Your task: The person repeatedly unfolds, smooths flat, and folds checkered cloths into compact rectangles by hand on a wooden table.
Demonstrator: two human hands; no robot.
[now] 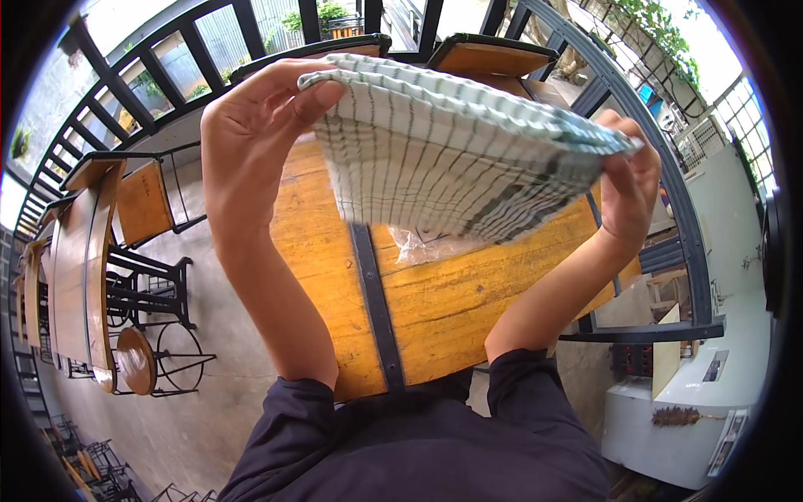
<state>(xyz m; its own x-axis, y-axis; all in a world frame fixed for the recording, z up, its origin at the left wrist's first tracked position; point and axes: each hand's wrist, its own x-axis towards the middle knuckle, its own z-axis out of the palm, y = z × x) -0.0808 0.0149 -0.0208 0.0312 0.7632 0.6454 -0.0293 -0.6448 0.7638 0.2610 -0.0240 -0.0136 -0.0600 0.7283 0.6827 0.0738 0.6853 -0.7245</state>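
A folded white cloth with dark green checked lines hangs in the air above the wooden table. My left hand pinches its upper left corner between thumb and fingers. At the upper right corner, my right hand grips the cloth, its fingers slightly blurred. Several layers show along the top fold, and the lower edge droops toward the tabletop. Under the cloth, a crumpled clear plastic wrapper lies on the table, partly hidden.
A black metal strip crosses the tabletop. Wooden chairs stand beyond the far edge, near black railings. Another long table and a round stool are on the left. A white cabinet-like box stands at lower right.
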